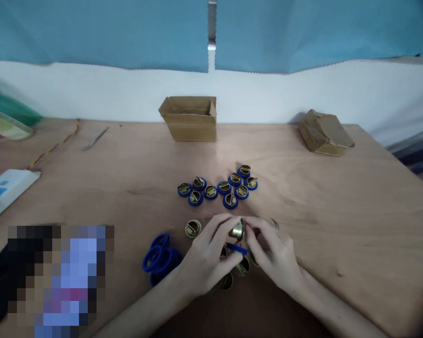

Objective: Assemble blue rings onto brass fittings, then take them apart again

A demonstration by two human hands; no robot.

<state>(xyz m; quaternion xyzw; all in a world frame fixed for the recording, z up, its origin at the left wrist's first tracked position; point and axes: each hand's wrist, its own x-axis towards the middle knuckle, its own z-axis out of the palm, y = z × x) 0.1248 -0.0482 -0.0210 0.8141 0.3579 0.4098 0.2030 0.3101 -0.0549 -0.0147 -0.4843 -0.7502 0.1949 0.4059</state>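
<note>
In front of me, my left hand (211,251) is closed, with a blue ring (237,249) seen edge-on at its thumb. Its forefinger touches the top of a round brass-coloured metal fitting (237,230). My right hand (270,244) pinches that fitting's right rim. Below the fingers lie several more brass-coloured fittings, one of them (242,266) partly covered. A single bare fitting (193,228) rests left of my left hand. Loose blue rings (158,256) are heaped beside my left wrist. Farther back lie several fittings with blue rings around them (224,188), their inner crossbars showing.
An open cardboard box (192,126) stands at the back, and a crumpled carton (326,134) sits back right. At left are a white power strip (12,188), a twisted cord (54,148), and a thin metal tool (97,138). A pixelated patch (74,277) covers something front left.
</note>
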